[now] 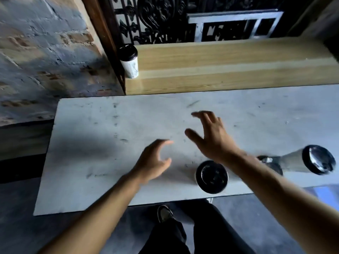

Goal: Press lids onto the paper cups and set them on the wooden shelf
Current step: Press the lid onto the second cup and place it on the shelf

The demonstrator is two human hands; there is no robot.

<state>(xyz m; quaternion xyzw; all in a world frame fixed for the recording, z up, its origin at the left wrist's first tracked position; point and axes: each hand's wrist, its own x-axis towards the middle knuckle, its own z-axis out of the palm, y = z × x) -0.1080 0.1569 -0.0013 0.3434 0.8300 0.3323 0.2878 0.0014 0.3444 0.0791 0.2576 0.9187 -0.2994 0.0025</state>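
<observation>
A white paper cup with a black lid (129, 60) stands upright at the left end of the wooden shelf (220, 70). On the grey table (110, 134) near its front edge stands a second lidded cup (211, 176), seen from above. At the far right stands another cup with a black lid (318, 159), leaning in the wide-angle view. My left hand (154, 160) hovers over the table, fingers loosely curved, holding nothing. My right hand (211, 136) is spread above the table beyond the near cup, also holding nothing.
A brick wall (45, 52) runs along the left. Black ornate ironwork (156, 21) and a metal frame (234, 26) stand behind the shelf. A small dark object (266, 159) lies by my right forearm. My legs and a shoe (165, 213) show below the table edge.
</observation>
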